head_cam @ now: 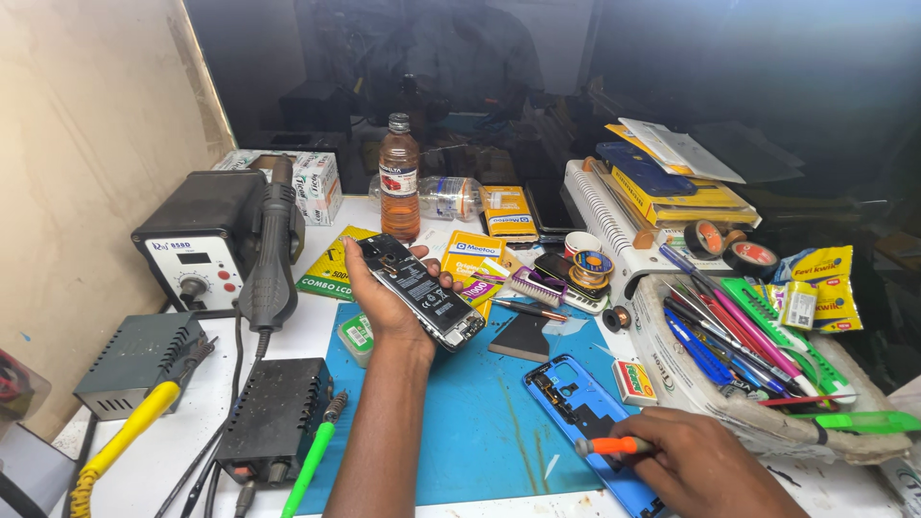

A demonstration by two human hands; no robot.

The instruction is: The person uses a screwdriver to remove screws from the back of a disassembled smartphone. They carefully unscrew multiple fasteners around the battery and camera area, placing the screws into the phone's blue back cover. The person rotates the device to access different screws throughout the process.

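My left hand (389, 299) is clamped around an opened phone (422, 291), fingers wrapped over its far edge, holding it above the blue work mat (480, 403). My right hand (705, 465) is closed on a small orange-handled screwdriver (614, 445), resting over the blue back cover (585, 408) that lies flat on the mat.

Head view: the screwdriver's tip is too small to make out, and its rear is buried in my fist. The back cover's near end is hidden under my right hand and cut by the frame edge. The phone's long axis runs from upper left to lower right, internals facing up, its camera end toward the brown bottle (399, 177). Background beyond the bench is dark and unreadable.
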